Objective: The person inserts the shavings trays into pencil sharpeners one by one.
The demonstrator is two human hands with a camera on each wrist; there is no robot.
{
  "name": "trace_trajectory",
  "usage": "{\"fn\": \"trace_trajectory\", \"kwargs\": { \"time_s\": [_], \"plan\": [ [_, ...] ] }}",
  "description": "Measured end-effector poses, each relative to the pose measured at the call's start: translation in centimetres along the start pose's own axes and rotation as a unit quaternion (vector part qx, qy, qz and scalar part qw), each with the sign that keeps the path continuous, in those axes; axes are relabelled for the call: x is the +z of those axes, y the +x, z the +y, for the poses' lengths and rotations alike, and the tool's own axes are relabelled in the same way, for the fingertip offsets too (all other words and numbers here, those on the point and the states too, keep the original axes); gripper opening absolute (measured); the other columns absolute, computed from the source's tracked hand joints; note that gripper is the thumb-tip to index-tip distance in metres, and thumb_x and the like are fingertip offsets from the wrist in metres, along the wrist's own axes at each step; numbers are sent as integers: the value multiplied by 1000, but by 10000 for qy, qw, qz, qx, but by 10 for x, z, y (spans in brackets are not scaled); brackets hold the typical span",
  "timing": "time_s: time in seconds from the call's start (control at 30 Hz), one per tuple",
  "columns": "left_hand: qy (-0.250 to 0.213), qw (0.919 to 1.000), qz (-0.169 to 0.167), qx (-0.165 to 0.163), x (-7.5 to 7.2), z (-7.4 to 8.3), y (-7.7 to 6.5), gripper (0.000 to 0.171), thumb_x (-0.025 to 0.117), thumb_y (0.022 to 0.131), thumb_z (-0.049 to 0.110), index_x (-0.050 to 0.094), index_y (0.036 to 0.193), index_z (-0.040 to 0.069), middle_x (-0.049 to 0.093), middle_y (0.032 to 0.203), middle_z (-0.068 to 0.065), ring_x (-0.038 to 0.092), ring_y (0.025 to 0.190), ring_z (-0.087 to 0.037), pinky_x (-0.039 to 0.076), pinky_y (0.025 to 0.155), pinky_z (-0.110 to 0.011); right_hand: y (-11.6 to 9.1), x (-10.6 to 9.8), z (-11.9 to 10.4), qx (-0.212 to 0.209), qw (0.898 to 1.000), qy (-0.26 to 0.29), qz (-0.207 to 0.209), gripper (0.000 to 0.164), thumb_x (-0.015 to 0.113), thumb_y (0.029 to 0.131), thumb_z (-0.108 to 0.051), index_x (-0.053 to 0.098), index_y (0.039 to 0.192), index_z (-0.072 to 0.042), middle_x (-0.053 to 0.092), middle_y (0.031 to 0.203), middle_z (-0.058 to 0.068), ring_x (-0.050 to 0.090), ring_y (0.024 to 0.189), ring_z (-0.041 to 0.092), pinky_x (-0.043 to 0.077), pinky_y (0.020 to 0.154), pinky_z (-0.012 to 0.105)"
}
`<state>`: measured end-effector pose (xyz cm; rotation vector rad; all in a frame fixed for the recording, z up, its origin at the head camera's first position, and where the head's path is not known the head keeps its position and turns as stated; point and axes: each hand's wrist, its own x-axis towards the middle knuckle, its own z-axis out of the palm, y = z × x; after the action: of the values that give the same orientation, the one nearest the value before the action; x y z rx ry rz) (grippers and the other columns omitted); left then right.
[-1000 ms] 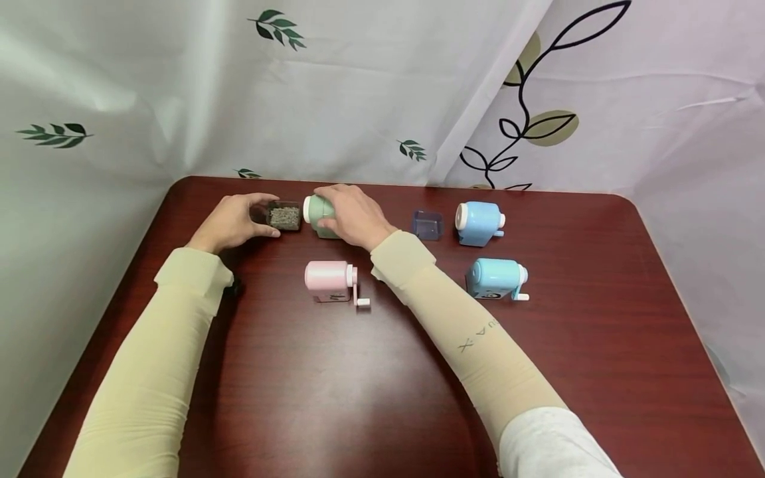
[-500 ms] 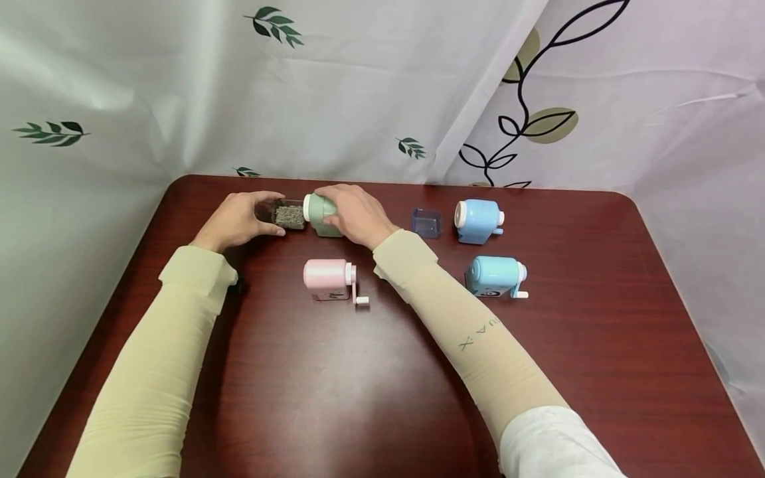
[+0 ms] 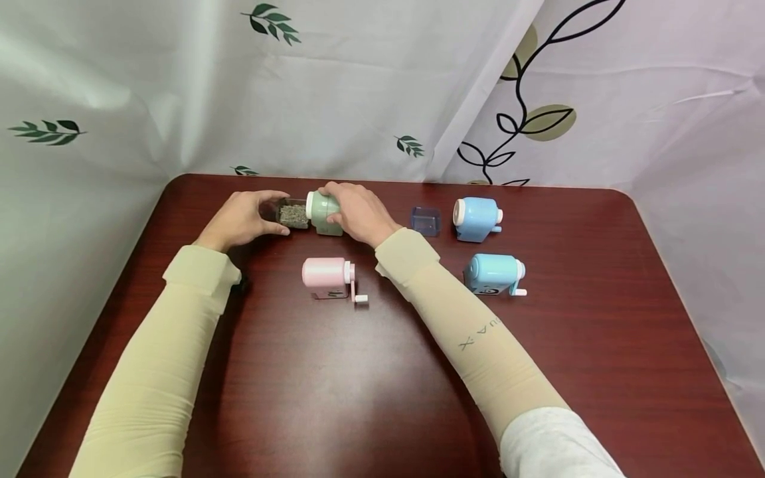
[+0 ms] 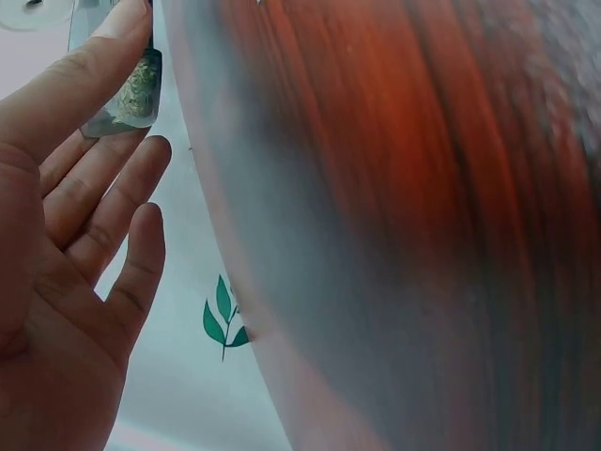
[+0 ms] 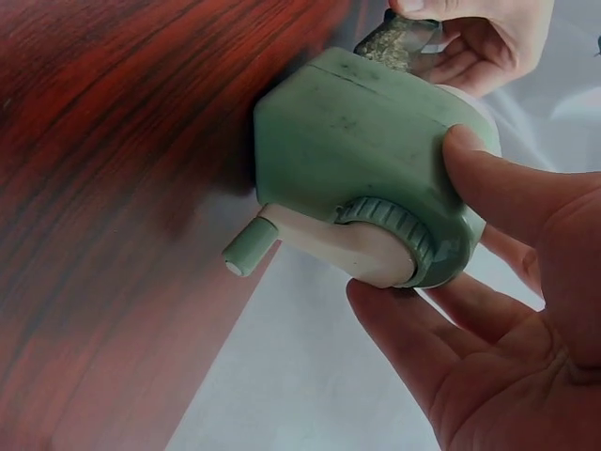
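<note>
My left hand point(image 3: 242, 219) pinches a small clear shavings drawer point(image 3: 293, 216) between thumb and fingers. Grey-brown pencil shavings point(image 4: 139, 92) fill part of it, as the left wrist view shows. My right hand point(image 3: 361, 216) holds a green crank pencil sharpener point(image 5: 357, 141) with the thumb on one side and fingers on the other. Its crank handle point(image 5: 252, 246) points toward the table in the right wrist view. In the head view the drawer sits right at the white-rimmed left end of the sharpener.
A pink crank sharpener point(image 3: 325, 275) stands nearer to me. Further right are a blue sharpener point(image 3: 478, 219) and a turquoise one point(image 3: 493, 273). A second clear drawer point(image 3: 425, 224) lies between my right hand and the blue sharpener. Behind the table point(image 3: 597, 332) hangs a white curtain point(image 3: 335, 99).
My left hand has slid the drawer to the right, closing the gap to the green sharpener. My right hand keeps its hold, almost in place.
</note>
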<state>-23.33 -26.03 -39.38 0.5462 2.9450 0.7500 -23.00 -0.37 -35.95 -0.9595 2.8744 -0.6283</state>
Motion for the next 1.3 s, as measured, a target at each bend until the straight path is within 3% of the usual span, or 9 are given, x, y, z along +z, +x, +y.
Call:
{"fn": "trace_trajectory", "kwargs": {
  "time_s": [1.3],
  "plan": [
    [-56,9998,-138,116,10,11,6,70,84,66,32,58,127,13,67,99,-11,60,93,-23,45,81,-42,-3,-1,5,-35,10000,59,19,47,66,86,-31,52,130,-18,56,129,-4,51,116,13,37,97,25]
  ]
}}
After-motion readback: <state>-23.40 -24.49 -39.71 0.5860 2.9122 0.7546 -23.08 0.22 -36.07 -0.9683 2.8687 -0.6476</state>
